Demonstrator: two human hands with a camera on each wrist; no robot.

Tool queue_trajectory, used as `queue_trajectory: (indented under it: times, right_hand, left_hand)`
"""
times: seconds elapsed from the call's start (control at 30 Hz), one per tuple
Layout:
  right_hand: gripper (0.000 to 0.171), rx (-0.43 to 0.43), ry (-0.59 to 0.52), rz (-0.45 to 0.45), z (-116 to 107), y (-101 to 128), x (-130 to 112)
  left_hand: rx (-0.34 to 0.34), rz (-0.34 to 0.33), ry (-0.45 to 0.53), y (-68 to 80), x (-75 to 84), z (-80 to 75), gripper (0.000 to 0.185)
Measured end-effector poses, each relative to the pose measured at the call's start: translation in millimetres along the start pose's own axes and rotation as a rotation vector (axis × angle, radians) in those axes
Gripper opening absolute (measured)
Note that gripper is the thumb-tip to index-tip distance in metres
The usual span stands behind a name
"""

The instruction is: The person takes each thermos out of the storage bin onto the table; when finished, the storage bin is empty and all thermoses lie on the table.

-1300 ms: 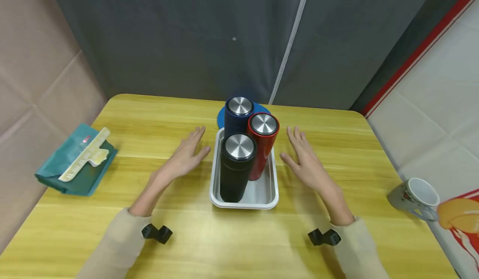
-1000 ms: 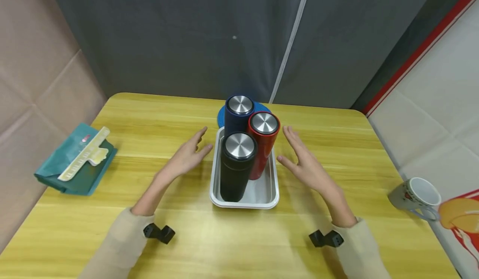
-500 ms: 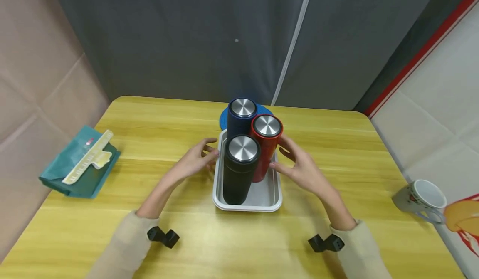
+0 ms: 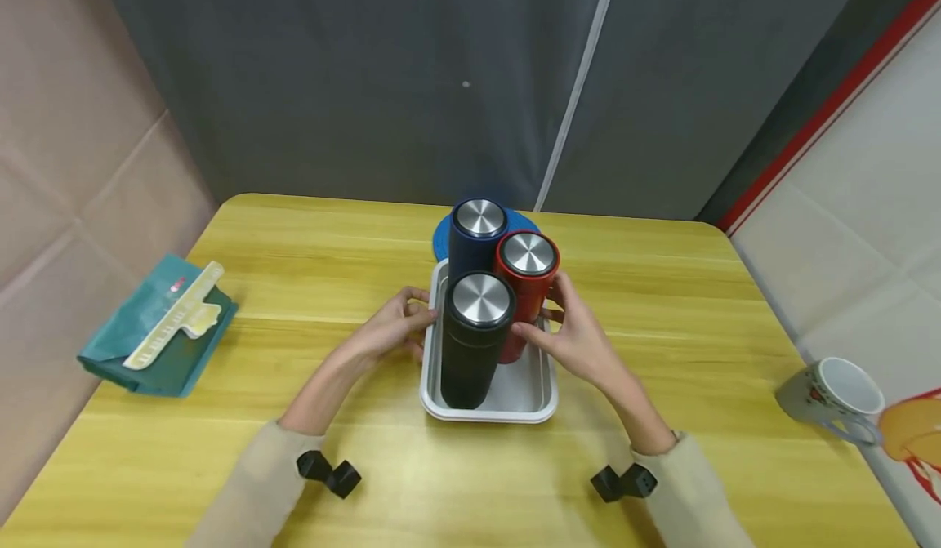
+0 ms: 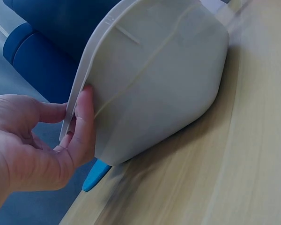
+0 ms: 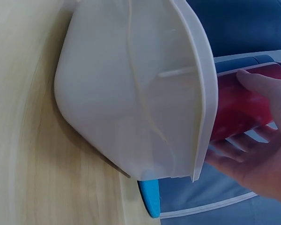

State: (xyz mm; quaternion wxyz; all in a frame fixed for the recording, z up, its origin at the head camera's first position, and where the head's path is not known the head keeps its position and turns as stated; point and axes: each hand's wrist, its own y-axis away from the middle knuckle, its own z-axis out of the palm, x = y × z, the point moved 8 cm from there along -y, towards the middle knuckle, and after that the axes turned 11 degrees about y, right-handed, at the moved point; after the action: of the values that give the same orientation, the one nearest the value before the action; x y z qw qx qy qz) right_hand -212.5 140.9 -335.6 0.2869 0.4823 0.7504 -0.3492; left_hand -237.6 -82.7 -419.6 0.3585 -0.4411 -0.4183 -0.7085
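- a red cylindrical bottle with a brushed-metal lid (image 4: 531, 299) stands in a pale rectangular tray (image 4: 518, 393).
- the right hand (image 4: 581, 341) grasps it, fingers curled round its side.
- the left hand (image 4: 393, 324) pinches the tray's rim.
- a black bottle (image 4: 472, 360) and a navy bottle (image 4: 467, 250) stand beside the red one.
- a round blue mat (image 4: 442, 240) lies beyond, on the yellow wood-grain bench (image 4: 331, 246).
- a teal pouch (image 4: 143, 311) and a floral white mug (image 4: 809, 393) sit near opposite edges.
- a dark grey curtain (image 4: 331, 82) hangs behind.
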Motion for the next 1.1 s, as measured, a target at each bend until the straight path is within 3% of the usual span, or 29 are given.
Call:
queue_trajectory:
  times: [0.2, 0.47, 0.67, 1.1]
  right_hand:
    - [0.075, 0.031, -0.005, 0.008, -4.8, -1.7, -2.0]
    - [0.071, 0.053, -0.005, 0.003, -3.8, -2.3, -2.5]
    - [0.071, 0.048, -0.005, -0.005, -2.8, -2.2, -5.3]
    - [0.07, 0.105, 0.037, -0.019, -19.1, 5.3, -18.6]
  left_hand:
    - [-0.034, -0.017, 0.054, 0.7, 1.9, 4.3, 0.043]
    - [-0.022, -0.004, 0.033, 4.2, 3.2, 3.8, 0.041]
    - [-0.055, 0.004, 0.039, 9.2, 2.5, 1.2, 0.048]
    - [-0.07, -0.019, 0.017, 8.0, 0.8, 1.8, 0.049]
